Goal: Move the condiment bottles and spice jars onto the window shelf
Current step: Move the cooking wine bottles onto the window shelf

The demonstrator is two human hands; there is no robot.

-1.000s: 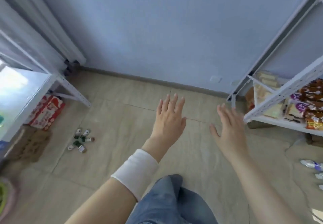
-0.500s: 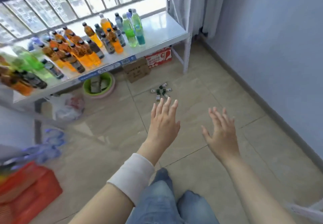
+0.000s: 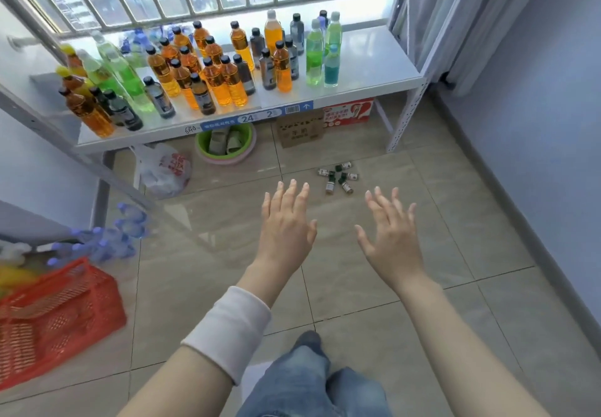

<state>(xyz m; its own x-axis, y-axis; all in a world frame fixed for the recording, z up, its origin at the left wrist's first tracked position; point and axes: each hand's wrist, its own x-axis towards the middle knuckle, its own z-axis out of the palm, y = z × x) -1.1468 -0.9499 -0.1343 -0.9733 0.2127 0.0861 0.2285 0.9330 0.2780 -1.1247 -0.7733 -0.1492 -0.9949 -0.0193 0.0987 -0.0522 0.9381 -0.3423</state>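
Several spice jars [image 3: 338,177] lie flat, pointing variously; left hand [image 3: 286,225], right hand [image 3: 392,238] spread, empty.

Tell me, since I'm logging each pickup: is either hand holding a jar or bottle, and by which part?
Nothing is held. The left hand and right hand are both open and empty; the small jars lie untouched beyond them.
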